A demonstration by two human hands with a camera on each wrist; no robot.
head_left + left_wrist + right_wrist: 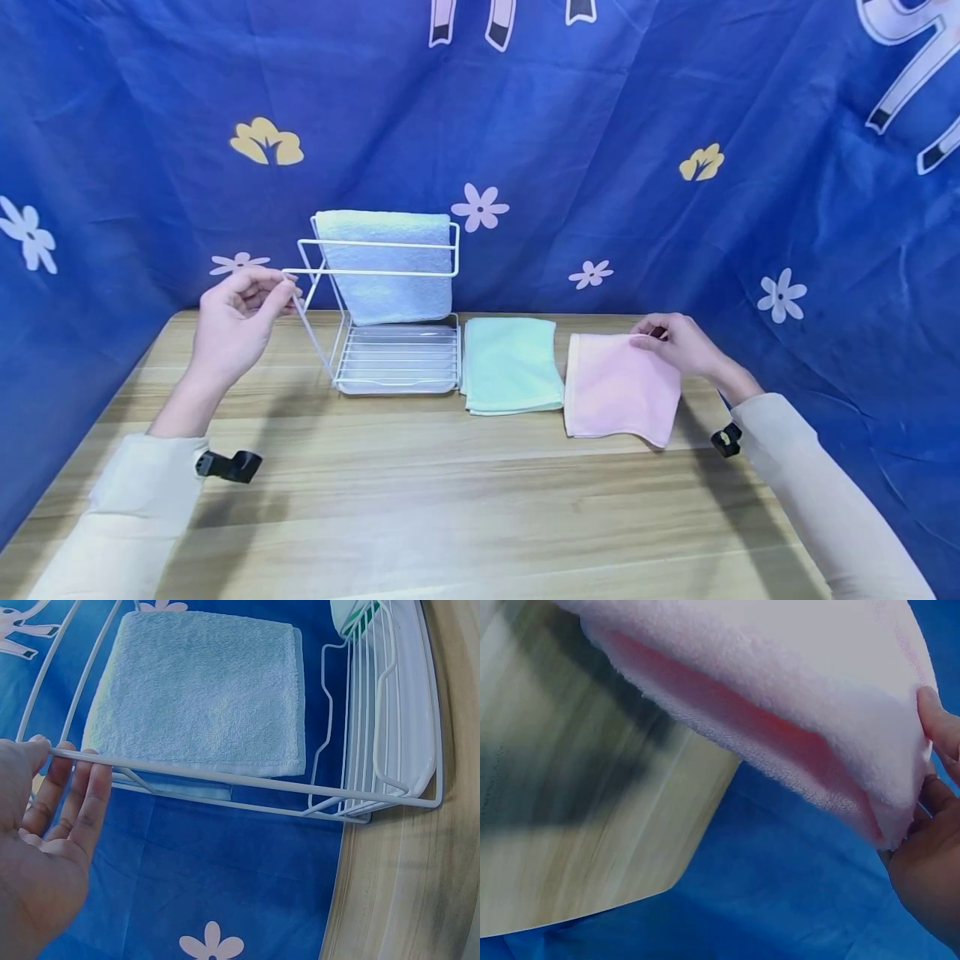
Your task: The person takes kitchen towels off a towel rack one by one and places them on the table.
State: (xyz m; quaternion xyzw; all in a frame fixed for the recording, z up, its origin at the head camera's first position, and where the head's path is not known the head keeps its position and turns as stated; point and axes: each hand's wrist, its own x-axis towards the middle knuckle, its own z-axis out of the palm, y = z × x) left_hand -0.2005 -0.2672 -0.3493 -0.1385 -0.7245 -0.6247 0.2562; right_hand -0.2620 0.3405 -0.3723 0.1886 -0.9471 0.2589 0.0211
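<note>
The pink towel (pixel 618 387) is at the right part of the bench (pixel 450 517), hanging from the right hand (pixel 678 343), whose thumb and fingers pinch its upper edge near the right corner. Its free edge points toward the front of the bench; the shape is almost square, so I cannot tell a clear long axis. It is fluffy terry cloth, folded, with the layers gaping at 1 side.

The left hand (pixel 238 321), well apart from the other, pinches the left corner of the white wire rack (pixel 375 272). The 3 upper bars of this rack run left to right, above a smooth, rounded tray (pixel 409 690). A pale blue terry towel (pixel 195 690) hangs on the rear bar. Just beside the rack, a mint green towel (pixel 513 367) lies flat, folded nearly square.
</note>
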